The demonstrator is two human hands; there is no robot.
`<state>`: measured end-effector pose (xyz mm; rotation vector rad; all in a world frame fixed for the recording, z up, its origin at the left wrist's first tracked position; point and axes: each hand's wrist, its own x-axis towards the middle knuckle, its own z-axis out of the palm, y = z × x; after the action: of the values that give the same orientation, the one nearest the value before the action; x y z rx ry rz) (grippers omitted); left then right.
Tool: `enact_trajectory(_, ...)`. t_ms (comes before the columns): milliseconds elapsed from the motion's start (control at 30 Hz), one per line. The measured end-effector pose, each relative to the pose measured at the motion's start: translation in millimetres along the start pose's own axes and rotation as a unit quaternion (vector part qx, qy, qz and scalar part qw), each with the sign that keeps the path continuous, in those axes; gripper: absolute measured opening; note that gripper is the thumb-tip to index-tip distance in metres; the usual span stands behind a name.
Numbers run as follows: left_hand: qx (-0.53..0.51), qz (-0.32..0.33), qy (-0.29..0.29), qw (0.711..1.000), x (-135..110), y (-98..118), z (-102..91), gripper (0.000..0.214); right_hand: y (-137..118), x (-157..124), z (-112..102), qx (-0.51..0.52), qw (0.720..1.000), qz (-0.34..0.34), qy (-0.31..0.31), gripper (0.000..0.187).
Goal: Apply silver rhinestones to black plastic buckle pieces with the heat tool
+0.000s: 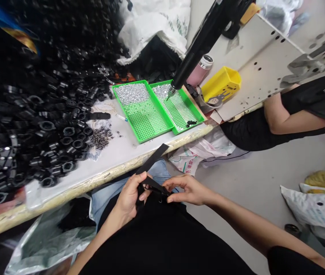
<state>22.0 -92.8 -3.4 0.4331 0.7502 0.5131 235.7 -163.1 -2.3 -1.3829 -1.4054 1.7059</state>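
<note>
My left hand (130,194) grips a black webbing strap (151,160), whose free end rises toward the table edge. My right hand (188,191) pinches a black plastic piece (155,186) on the same strap, and its fingertips meet the strap near my left hand. A small metal bit shows under the strap, too small to name. Both hands are held over my lap, just off the edge of a white-covered workbench (102,170). The heap of black plastic parts (50,122) lies on the bench beyond them.
Two green perforated trays (142,122) hold silver screws beside a hanging black electric screwdriver (205,42). A co-worker's arm (294,122) is at the right, near a yellow box (221,84) and a pink flask (201,72). White sacks (314,206) stand on the floor.
</note>
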Motion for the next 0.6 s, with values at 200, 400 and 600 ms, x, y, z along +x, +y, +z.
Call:
enact_trajectory(200,0.120,-0.037,0.028,0.992,-1,13,-4.7,0.053,13,0,11,0.033,0.999,0.022,0.022,0.049)
enact_trajectory(400,0.101,-0.022,0.049,0.993,-2,14,-3.8,0.054,10,-2,4,0.008,0.999,-0.005,0.048,0.044)
enact_trajectory(600,0.101,0.008,0.079,0.992,1,14,-3.4,0.056,10,-1,6,0.015,0.999,0.005,0.034,0.045)
